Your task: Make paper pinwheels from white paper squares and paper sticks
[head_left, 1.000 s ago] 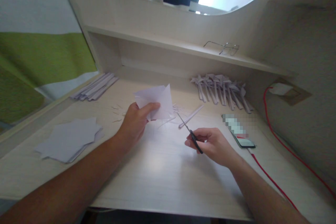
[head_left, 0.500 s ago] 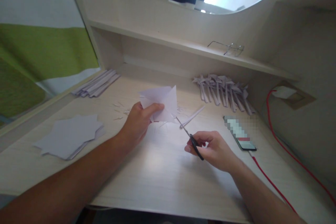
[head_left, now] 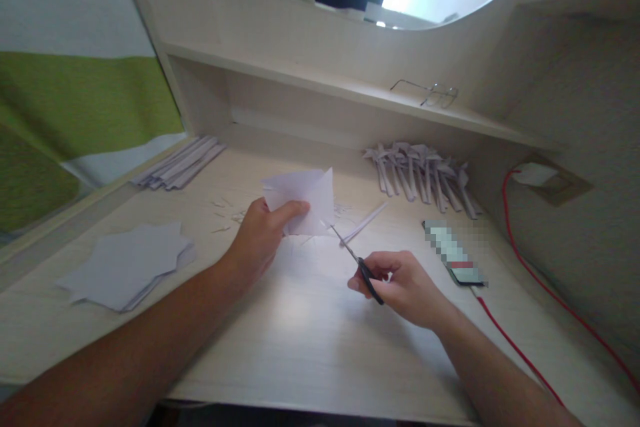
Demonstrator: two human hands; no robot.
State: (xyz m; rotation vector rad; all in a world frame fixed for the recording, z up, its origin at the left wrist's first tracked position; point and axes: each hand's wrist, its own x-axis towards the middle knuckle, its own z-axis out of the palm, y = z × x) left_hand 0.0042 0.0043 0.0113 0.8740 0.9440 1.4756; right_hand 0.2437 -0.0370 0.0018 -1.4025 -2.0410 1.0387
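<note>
Lower right of centre, the fingers of the right hand [head_left: 400,283] grip black-handled scissors [head_left: 369,278], the tip at the lower right edge of a white sheet [head_left: 319,200]. At centre, the left hand [head_left: 260,230] pinches this sheet above the desk [head_left: 295,353]. Snipping appears in hand; the next move calls for steady paper. Beyond, right of centre, lie pinwheel-like paper pieces [head_left: 426,170].

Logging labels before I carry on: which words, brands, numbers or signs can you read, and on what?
No text can be read in this view.
Phone: screen pixelated, nothing legible.
Scissors: any marking is too small to read.
Held paper: no writing visible.
Paper stack: no writing visible.
</note>
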